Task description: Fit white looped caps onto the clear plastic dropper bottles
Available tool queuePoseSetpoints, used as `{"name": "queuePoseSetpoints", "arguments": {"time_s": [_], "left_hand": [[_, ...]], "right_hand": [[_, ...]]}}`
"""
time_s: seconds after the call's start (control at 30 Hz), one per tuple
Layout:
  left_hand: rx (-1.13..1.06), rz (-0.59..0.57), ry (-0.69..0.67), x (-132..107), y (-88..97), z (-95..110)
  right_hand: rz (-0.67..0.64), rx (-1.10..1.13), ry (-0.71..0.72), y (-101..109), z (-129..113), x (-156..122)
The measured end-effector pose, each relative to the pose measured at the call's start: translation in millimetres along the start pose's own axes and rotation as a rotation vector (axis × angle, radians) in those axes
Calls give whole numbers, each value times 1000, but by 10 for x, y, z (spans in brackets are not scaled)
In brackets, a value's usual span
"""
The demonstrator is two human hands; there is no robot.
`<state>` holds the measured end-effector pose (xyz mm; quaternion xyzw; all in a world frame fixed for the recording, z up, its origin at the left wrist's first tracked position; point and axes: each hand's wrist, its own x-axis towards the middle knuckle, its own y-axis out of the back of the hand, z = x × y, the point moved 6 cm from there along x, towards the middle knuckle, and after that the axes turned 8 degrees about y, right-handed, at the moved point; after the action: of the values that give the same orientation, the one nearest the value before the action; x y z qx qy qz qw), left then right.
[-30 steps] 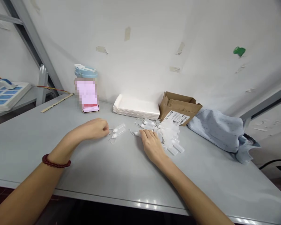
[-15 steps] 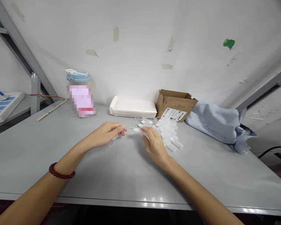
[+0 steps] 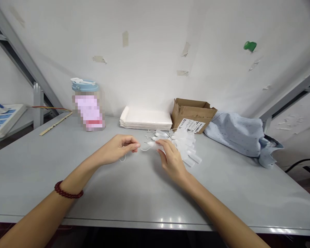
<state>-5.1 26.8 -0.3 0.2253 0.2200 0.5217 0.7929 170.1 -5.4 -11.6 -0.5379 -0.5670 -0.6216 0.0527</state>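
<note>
My left hand (image 3: 121,148) is closed, thumb and fingertips pinching the end of a thin white cord (image 3: 145,150). The cord curves across to a small translucent white bottle (image 3: 152,144) with a thin needle-like tip. My right hand (image 3: 172,159) grips that bottle between thumb and fingers, covering much of its body. Under my left hand a second white loop (image 3: 123,158) pokes out; what it belongs to is hidden. Beside and behind my right hand lies a loose pile of similar translucent bottles (image 3: 184,137), several with thin tips showing.
Against the wall stand a stack of white padded envelopes (image 3: 146,119) and an open cardboard box (image 3: 195,113). A pale blue cloth (image 3: 235,134) lies to the right. At the left are a blue-lidded cup (image 3: 85,86), partly blurred, and a wooden strip (image 3: 55,123) on the grey table (image 3: 129,196).
My left fingertips have closed into a tighter pinch, and the cord between the hands now hangs in a curve. The white piece below my left hand shows less. My right hand stays put.
</note>
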Motion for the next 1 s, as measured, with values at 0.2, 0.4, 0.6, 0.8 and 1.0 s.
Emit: {"name": "queuePoseSetpoints", "arguments": {"time_s": [0.2,0.4,0.6,0.8,1.0], "left_hand": [[-26,-5,-3,0,-25,-7],[-14,-13,-4,-8,-40,34],[1,-4,-36,-23,-31,76],[-3,4,-32,-26,-17,75],[-10,3,-28,-30,-17,61]], "right_hand": [[-5,-4,55,17,-113,11],[-12,6,57,16,-138,8],[-40,36,50,-22,-156,-10],[-19,29,37,-15,-143,-19],[-23,35,47,-12,-152,-21]]}}
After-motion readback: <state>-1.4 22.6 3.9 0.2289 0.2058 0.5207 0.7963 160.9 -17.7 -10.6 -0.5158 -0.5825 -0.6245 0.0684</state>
